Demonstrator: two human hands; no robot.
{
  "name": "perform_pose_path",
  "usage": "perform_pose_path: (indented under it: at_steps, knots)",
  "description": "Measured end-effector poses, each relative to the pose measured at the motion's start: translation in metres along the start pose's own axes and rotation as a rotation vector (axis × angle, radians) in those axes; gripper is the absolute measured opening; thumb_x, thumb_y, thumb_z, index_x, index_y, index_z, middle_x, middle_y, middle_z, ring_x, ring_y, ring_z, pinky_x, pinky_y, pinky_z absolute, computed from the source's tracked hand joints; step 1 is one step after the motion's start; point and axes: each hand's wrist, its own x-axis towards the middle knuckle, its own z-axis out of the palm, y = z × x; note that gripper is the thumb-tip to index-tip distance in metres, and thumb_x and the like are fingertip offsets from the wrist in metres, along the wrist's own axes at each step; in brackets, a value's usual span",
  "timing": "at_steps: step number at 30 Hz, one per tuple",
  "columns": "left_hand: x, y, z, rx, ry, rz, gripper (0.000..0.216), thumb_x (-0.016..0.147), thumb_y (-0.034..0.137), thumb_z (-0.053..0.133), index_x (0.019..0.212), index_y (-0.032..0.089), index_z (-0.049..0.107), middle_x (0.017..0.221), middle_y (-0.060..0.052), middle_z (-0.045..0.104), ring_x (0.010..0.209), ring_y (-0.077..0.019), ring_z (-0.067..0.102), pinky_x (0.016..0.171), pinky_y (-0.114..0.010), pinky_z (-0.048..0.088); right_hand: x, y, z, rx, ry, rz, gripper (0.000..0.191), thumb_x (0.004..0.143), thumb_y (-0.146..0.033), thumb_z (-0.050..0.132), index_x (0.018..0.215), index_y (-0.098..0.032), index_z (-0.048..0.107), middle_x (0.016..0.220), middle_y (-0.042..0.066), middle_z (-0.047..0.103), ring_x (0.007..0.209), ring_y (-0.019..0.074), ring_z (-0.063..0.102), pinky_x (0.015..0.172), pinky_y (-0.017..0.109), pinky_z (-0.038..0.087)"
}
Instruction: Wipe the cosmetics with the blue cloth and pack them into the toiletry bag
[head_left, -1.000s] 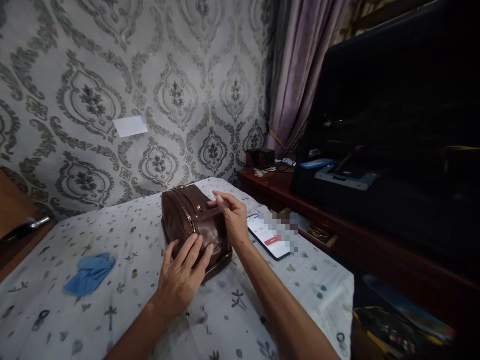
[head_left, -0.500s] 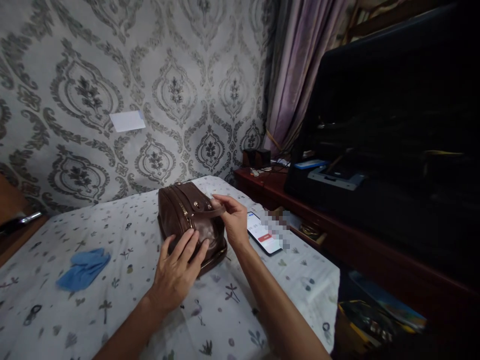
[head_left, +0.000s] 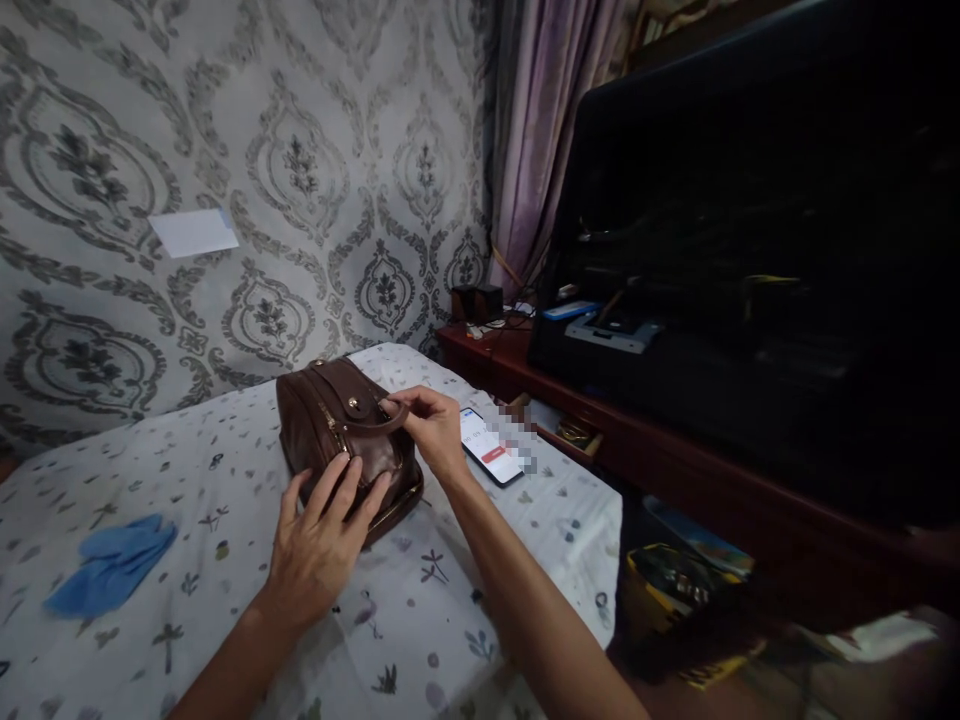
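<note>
A brown leather bag (head_left: 304,420) with gold zippers, a round stud and a strap handle (head_left: 375,428) rests on the patterned white cloth (head_left: 247,640). Spread over its near side is my left hand (head_left: 319,530), the fingertips pressing on the leather below the zipper. On the bag's right, my right hand (head_left: 431,430) has thumb and forefinger pinched together by the far zipper, beside the handle's loop. The small part between those fingertips is mostly hidden. A lit phone (head_left: 491,450) lies just right of this hand.
A crumpled blue cloth (head_left: 112,565) lies at the left. To the right stand a dark red desk (head_left: 637,430) with an open drawer (head_left: 570,435) and a large black screen (head_left: 712,200). Small black boxes (head_left: 478,300) sit near the purple curtain (head_left: 536,130).
The view has turned to the right, so everything appears farther left. Both hands keep nearly the same places on the bag.
</note>
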Motion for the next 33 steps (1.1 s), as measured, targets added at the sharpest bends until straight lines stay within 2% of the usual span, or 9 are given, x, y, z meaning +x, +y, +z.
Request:
perform_pose_path:
  at_steps: [3, 8, 13, 17, 23, 33]
  knots:
    - [0.0007, 0.0013, -0.0005, -0.007, 0.007, -0.005, 0.040, 0.093, 0.013, 0.055, 0.130, 0.023, 0.066, 0.129, -0.015, 0.068, 0.126, -0.0304, 0.057, 0.115, -0.053, 0.028, 0.0014, -0.0003, -0.0027, -0.038, -0.041, -0.055, 0.022, 0.073, -0.043, 0.076, 0.081, -0.023, 0.079, 0.070, 0.002, 0.070, 0.061, 0.0147, 0.053, 0.058, 0.027, 0.042]
    - [-0.0009, 0.0034, -0.0001, -0.007, -0.025, -0.001, 0.042, 0.095, 0.013, 0.052, 0.134, 0.020, 0.063, 0.136, -0.010, 0.066, 0.131, -0.0304, 0.052, 0.119, -0.053, 0.022, 0.0015, 0.0005, -0.0059, -0.007, 0.008, -0.180, 0.016, 0.079, -0.037, 0.071, 0.079, -0.023, 0.077, 0.077, 0.003, 0.067, 0.070, 0.0165, 0.057, 0.062, 0.028, 0.044]
    - [-0.0040, 0.0029, 0.0029, -0.004, -0.028, -0.009, 0.042, 0.096, 0.014, 0.050, 0.135, 0.021, 0.063, 0.139, -0.007, 0.064, 0.134, -0.0301, 0.050, 0.119, -0.053, 0.021, -0.0010, 0.0008, -0.0056, 0.055, -0.061, -0.046, 0.028, 0.083, -0.047, 0.067, 0.085, -0.020, 0.071, 0.061, -0.003, 0.056, 0.047, 0.0105, 0.041, 0.047, 0.026, 0.035]
    - [-0.0048, 0.0027, 0.0045, 0.000, -0.034, -0.016, 0.042, 0.096, 0.015, 0.049, 0.134, 0.023, 0.063, 0.138, -0.007, 0.064, 0.134, -0.0297, 0.051, 0.119, -0.053, 0.022, -0.0009, -0.0002, -0.0034, 0.090, -0.039, -0.031, 0.030, 0.081, -0.050, 0.068, 0.078, -0.020, 0.064, 0.056, -0.005, 0.050, 0.047, 0.0099, 0.038, 0.046, 0.024, 0.032]
    - [-0.0060, 0.0029, 0.0057, 0.001, -0.032, -0.019, 0.043, 0.095, 0.015, 0.049, 0.136, 0.023, 0.062, 0.138, -0.008, 0.064, 0.135, -0.0299, 0.050, 0.118, -0.053, 0.023, -0.0006, -0.0046, -0.0021, 0.114, -0.082, 0.008, 0.034, 0.081, -0.053, 0.067, 0.071, -0.021, 0.060, 0.065, -0.001, 0.062, 0.049, 0.0099, 0.038, 0.048, 0.025, 0.033]
    - [-0.0041, 0.0023, 0.0048, 0.001, -0.027, -0.022, 0.042, 0.096, 0.014, 0.049, 0.134, 0.023, 0.063, 0.137, -0.007, 0.065, 0.132, -0.0292, 0.051, 0.119, -0.053, 0.022, -0.0013, -0.0061, -0.0038, 0.113, -0.095, -0.001, 0.037, 0.081, -0.054, 0.069, 0.070, -0.020, 0.060, 0.060, -0.002, 0.058, 0.049, 0.0098, 0.040, 0.048, 0.024, 0.032]
